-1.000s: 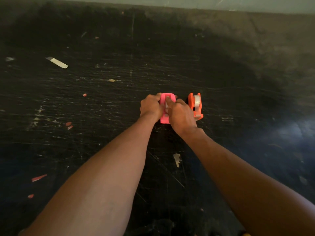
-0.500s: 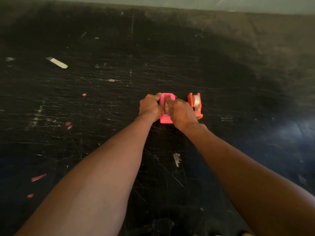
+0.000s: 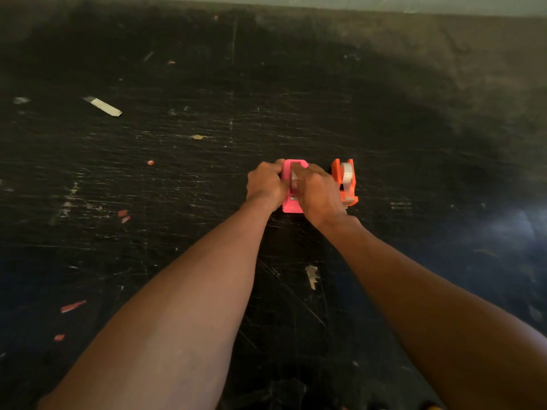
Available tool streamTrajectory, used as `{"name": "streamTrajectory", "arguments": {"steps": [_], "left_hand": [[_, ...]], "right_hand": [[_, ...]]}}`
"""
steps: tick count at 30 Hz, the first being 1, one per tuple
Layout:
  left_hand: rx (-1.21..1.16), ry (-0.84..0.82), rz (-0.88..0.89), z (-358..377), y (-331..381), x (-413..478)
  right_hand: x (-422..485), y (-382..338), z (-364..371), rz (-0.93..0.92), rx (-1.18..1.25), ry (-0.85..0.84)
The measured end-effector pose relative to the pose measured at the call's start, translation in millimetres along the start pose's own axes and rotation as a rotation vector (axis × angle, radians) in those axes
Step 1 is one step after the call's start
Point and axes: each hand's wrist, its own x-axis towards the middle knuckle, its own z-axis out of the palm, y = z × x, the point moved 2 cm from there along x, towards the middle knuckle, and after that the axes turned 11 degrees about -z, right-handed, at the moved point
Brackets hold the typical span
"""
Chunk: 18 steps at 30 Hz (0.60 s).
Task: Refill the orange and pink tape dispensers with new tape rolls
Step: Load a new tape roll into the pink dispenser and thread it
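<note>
A pink tape dispenser (image 3: 291, 206) stands on the dark scratched table (image 3: 177, 179), near its middle. My left hand (image 3: 264, 184) grips the dispenser's left side. My right hand (image 3: 318, 192) is closed over its right side, with the fingers pressing on a pale tape roll (image 3: 294, 179) set in its slot. The hands hide most of that roll. Just to the right stands an orange tape dispenser (image 3: 340, 179) with a clear tape roll (image 3: 347, 172) seated in it; neither hand touches it.
Scraps lie scattered on the table: a pale tape strip (image 3: 103, 106) at the far left, small red bits (image 3: 72, 306) at the near left, a torn pale scrap (image 3: 312, 276) between my forearms. The table's far edge meets a light wall (image 3: 355, 2).
Both hands stay on the pink dispenser. My right hand's fingers have shifted slightly on the roll; the dispensers have not moved.
</note>
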Motion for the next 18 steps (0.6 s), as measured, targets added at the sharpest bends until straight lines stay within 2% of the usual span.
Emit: {"name": "streamTrajectory", "arguments": {"steps": [6, 8, 11, 15, 18], "left_hand": [[0.013, -0.008, 0.035, 0, 0, 0], [0.035, -0.003, 0.049, 1, 0, 0], [0.065, -0.008, 0.049, 0, 1, -1], [0.037, -0.082, -0.016, -4, 6, -3], [-0.080, -0.145, -0.109, -8, 9, -4]], "right_hand": [[5, 3, -3, 0.057, 0.021, -0.053], [1, 2, -8, 0.090, 0.064, -0.018], [-6, 5, -13, 0.255, 0.224, 0.077], [-5, 6, -12, 0.385, 0.263, 0.041], [-2, 5, -9, 0.455, 0.257, 0.006]]}}
